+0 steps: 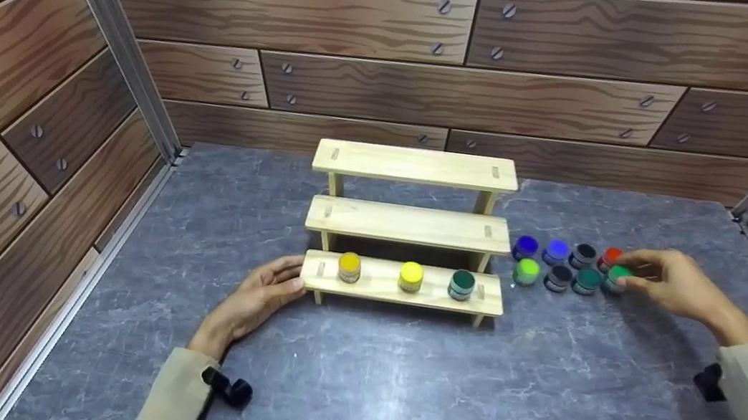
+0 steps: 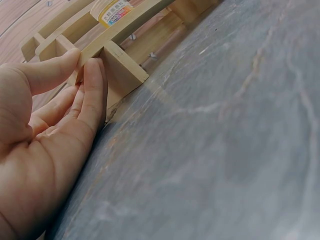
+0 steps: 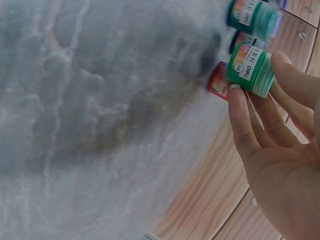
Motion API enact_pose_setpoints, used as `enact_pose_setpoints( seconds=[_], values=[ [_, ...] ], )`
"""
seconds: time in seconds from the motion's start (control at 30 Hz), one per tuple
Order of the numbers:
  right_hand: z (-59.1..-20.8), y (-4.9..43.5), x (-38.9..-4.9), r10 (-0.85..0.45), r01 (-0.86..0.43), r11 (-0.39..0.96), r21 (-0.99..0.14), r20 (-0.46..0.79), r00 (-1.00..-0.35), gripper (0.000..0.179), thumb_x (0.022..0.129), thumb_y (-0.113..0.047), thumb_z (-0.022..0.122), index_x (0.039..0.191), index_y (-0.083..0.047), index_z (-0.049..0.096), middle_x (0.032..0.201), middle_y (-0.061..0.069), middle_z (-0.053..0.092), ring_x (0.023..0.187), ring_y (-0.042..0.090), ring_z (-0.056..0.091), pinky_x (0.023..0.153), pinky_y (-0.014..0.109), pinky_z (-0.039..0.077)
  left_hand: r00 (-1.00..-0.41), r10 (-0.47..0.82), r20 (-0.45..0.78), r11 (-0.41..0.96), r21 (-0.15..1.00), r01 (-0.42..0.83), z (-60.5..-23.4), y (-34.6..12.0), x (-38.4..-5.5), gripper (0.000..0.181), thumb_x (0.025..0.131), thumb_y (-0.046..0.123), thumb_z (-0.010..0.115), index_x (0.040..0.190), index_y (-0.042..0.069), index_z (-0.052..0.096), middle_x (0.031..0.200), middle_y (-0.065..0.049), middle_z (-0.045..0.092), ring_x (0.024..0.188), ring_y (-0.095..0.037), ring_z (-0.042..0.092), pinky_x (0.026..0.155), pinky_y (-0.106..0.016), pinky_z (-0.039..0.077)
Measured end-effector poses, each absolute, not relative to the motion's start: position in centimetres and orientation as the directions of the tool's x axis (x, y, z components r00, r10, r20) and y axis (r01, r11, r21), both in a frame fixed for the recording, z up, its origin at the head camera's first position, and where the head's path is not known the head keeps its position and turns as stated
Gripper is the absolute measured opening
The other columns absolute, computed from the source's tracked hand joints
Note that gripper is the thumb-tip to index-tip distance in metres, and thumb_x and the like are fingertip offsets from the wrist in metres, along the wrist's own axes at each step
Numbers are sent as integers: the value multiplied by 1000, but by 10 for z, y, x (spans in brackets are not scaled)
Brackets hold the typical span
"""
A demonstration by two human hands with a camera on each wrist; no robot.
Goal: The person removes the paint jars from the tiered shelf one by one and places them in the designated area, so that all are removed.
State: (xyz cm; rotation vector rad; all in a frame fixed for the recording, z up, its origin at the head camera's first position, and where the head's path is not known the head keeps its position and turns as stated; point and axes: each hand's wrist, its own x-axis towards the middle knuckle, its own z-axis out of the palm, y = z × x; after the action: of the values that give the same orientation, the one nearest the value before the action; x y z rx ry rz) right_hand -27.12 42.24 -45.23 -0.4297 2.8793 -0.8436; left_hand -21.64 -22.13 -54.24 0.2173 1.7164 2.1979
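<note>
A three-tier wooden display stand (image 1: 408, 225) stands on the table. My left hand (image 1: 265, 297) pinches the left end of its lowest board, thumb on top and fingers beneath, as the left wrist view shows. An orange-yellow paint jar (image 1: 350, 268), a yellow paint jar (image 1: 410, 278) and a dark green paint jar (image 1: 461, 285) sit spaced along that board. At the right, my right hand (image 1: 675, 282) holds a green paint jar (image 3: 246, 69) between thumb and fingers. A red paint jar (image 1: 610, 258) is just behind it, and a teal paint jar (image 1: 586, 281) is beside it.
Left of the held jar are more paint jars in two rows: dark blue (image 1: 526, 248), violet-blue (image 1: 556, 251), light green (image 1: 526, 272) and two blackish ones. Wood-patterned walls (image 1: 361, 89) enclose the grey table (image 1: 351, 380) at the back and sides.
</note>
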Motion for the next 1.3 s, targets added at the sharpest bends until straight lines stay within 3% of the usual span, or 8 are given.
enact_pose_setpoints(
  seconds=[0.3,0.73,0.93,1.0,1.13,1.2,1.3],
  values=[
    [-463,422,-268,-297,-233,805,-546,-31,-954,42,99,-13,77,133,11,67,131,36,67,116,50,69,81,6,49,-932,349,-102,-204,962,-181,-541,-221,-215,64,106,0,59,162,-11,30,159,-25,45,127,-15,63,112,-29,53],
    [-451,421,-265,-290,-222,797,-561,-33,-957,41,100,-14,76,135,6,67,132,33,68,116,49,70,81,12,56,-934,341,-103,-210,961,-183,-541,-221,-216,64,105,-1,59,161,-11,29,159,-27,44,127,-16,63,114,-29,52],
    [-429,406,-257,-288,-275,806,-524,60,-956,43,101,-18,76,136,6,66,128,31,70,114,49,70,81,7,52,-934,343,-103,-211,960,-183,-541,-221,-215,63,105,-2,58,161,-11,30,157,-24,47,126,-17,63,114,-30,52],
    [-421,397,-253,-303,-318,796,-516,116,-946,41,101,-18,77,134,5,69,125,29,72,111,44,71,82,3,48,-933,345,-102,-211,960,-183,-541,-221,-215,64,105,-1,58,161,-11,30,157,-24,47,126,-16,63,114,-30,52],
    [-408,376,-245,-359,-415,772,-482,209,-910,37,99,-18,79,131,-1,72,123,21,76,105,12,71,86,1,48,-934,343,-101,-212,960,-182,-541,-221,-215,64,105,-1,59,161,-12,29,158,-25,46,126,-16,63,114,-29,52],
    [-404,366,-242,-390,-460,752,-472,244,-888,36,97,-16,81,129,-2,74,122,19,77,103,3,69,87,3,50,-934,344,-102,-211,960,-183,-542,-221,-216,64,106,-1,59,161,-12,28,159,-25,45,126,-16,63,113,-29,52],
    [-400,350,-238,-423,-507,731,-457,278,-862,35,94,-13,83,127,-3,75,119,15,78,100,7,71,87,9,55,-932,348,-102,-207,961,-183,-542,-221,-216,65,106,0,60,162,-11,28,161,-26,43,126,-16,63,113,-29,53]
  ],
)
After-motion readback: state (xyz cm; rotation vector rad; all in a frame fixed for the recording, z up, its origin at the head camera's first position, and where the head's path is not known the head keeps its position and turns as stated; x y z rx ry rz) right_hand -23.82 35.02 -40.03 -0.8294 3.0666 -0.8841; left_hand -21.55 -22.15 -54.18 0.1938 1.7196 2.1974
